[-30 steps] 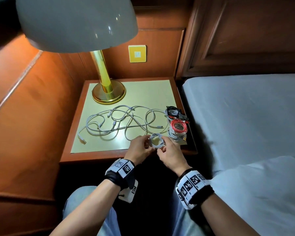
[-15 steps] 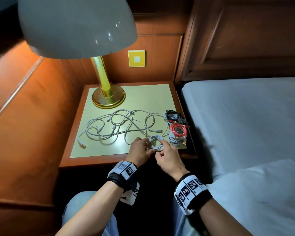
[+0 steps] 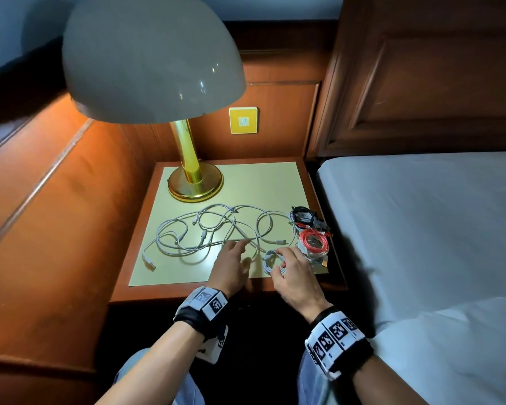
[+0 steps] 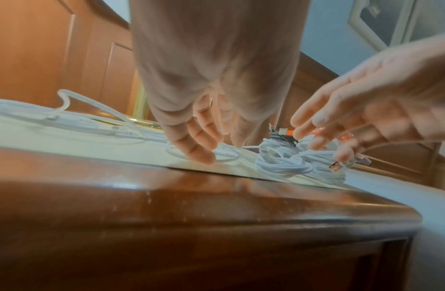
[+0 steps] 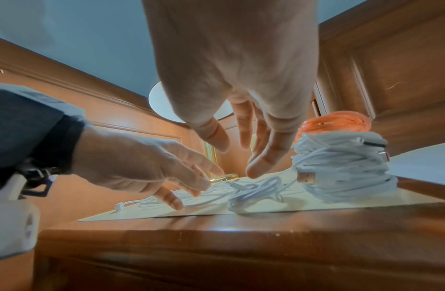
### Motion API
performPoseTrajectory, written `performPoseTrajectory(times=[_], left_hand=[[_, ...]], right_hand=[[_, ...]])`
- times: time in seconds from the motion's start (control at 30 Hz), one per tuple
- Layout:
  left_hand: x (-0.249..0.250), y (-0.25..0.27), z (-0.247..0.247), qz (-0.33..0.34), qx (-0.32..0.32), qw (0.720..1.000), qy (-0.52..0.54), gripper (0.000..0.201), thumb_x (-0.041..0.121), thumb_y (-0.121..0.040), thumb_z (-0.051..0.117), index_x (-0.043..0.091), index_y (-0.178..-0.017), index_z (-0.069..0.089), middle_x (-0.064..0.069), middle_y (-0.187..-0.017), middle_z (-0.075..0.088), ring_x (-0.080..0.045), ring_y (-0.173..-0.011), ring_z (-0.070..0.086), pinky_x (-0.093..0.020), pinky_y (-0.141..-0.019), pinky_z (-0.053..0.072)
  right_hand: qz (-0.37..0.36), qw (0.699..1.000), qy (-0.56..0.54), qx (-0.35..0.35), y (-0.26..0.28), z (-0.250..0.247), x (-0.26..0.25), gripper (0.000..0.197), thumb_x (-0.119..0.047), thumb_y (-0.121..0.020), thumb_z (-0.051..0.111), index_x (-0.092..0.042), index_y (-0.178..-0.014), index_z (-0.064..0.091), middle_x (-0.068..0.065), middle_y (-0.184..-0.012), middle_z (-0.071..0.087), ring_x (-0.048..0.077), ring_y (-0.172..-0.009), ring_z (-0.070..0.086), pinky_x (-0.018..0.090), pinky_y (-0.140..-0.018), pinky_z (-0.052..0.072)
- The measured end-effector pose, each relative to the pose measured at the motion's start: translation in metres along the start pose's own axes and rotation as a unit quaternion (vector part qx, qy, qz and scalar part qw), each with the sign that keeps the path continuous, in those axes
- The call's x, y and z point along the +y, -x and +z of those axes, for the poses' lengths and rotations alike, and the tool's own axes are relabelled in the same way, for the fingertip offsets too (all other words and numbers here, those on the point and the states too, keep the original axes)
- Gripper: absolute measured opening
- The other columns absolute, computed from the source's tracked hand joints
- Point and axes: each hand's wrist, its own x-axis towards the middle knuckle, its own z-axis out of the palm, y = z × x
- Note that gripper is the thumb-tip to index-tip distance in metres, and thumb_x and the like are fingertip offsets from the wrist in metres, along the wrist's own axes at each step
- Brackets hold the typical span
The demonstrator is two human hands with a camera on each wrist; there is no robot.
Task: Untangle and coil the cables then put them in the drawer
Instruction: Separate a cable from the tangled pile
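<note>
On the wooden bedside table [image 3: 135, 252], the left hand [image 3: 230, 266] reached open-fingered over the loose tangled white cables [image 3: 205, 229]. The right hand [image 3: 292, 273] hovered, fingers relaxed, above a small coiled white cable [image 3: 270, 263] beside the stacked white and red coils [image 3: 314, 244].

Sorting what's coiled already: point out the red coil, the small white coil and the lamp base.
red coil [image 3: 314, 241], head view, its ring.
small white coil [image 5: 256, 194], right wrist view, its loops.
lamp base [image 3: 195, 187], head view, its brass foot.

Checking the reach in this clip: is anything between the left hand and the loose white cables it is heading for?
Nothing visible. The left hand is open over the near strands of the tangled white cables on the nightstand. The small white coil lies beside it, under the open right hand.
</note>
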Motion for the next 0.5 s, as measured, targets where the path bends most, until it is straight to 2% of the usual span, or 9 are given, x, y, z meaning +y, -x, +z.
performPoseTrajectory(times=[0.07, 0.13, 0.23, 0.37, 0.43, 0.5], left_hand=[[0.001, -0.013, 0.001, 0.007, -0.013, 0.999, -0.049, 0.051, 0.020, -0.096, 0.061, 0.029, -0.145, 0.049, -0.005, -0.124, 0.051, -0.023, -0.111, 0.056, -0.039, -0.095, 0.050], [0.004, -0.022, 0.003, 0.003, -0.027, 0.995, -0.100, 0.050, 0.032, -0.096, 0.061, 0.037, -0.144, 0.048, -0.002, -0.126, 0.049, -0.021, -0.115, 0.052, -0.041, -0.090, 0.053], [0.002, -0.031, 0.007, -0.010, -0.032, 0.991, -0.129, 0.041, 0.044, -0.094, 0.060, 0.042, -0.134, 0.055, 0.002, -0.121, 0.051, -0.019, -0.116, 0.049, -0.040, -0.082, 0.055], [-0.007, -0.041, 0.009, -0.018, 0.017, 0.993, -0.112, 0.019, 0.042, -0.095, 0.061, 0.033, -0.111, 0.067, 0.002, -0.106, 0.060, -0.024, -0.103, 0.059, -0.037, -0.075, 0.053], [-0.013, -0.044, 0.008, -0.026, 0.032, 0.992, -0.118, 0.021, 0.043, -0.096, 0.060, 0.028, -0.108, 0.067, -0.001, -0.103, 0.061, -0.026, -0.098, 0.061, -0.037, -0.074, 0.052], [-0.016, -0.046, 0.006, -0.035, 0.047, 0.992, -0.113, 0.021, 0.042, -0.096, 0.060, 0.025, -0.107, 0.067, -0.003, -0.101, 0.060, -0.028, -0.096, 0.061, -0.037, -0.073, 0.051]], right_hand=[[-0.013, 1.000, 0.002, 0.001, -0.007, 0.002, -0.004, 0.033, -0.010, -0.094, 0.057, -0.005, -0.126, 0.062, 0.009, -0.124, 0.060, 0.022, -0.115, 0.059, 0.020, -0.097, 0.042], [-0.020, 1.000, 0.004, -0.001, -0.015, 0.003, -0.006, 0.033, -0.010, -0.094, 0.057, -0.005, -0.126, 0.062, 0.009, -0.124, 0.060, 0.021, -0.114, 0.059, 0.017, -0.094, 0.040], [-0.021, 1.000, 0.006, -0.004, -0.025, 0.003, -0.006, 0.033, -0.012, -0.094, 0.056, -0.005, -0.126, 0.063, 0.009, -0.122, 0.060, 0.021, -0.111, 0.060, 0.016, -0.091, 0.040], [-0.020, 1.000, 0.004, -0.009, -0.036, 0.003, -0.007, 0.032, -0.012, -0.094, 0.056, -0.005, -0.124, 0.063, 0.010, -0.123, 0.061, 0.023, -0.110, 0.061, 0.030, -0.093, 0.051], [-0.022, 1.000, 0.009, -0.009, -0.040, 0.003, -0.007, 0.031, -0.012, -0.094, 0.056, -0.005, -0.123, 0.063, 0.010, -0.122, 0.061, 0.024, -0.108, 0.061, 0.034, -0.093, 0.052], [-0.022, 1.000, 0.017, -0.010, -0.043, 0.003, -0.007, 0.031, -0.013, -0.094, 0.056, -0.006, -0.123, 0.063, 0.010, -0.122, 0.061, 0.023, -0.108, 0.060, 0.033, -0.093, 0.051]])
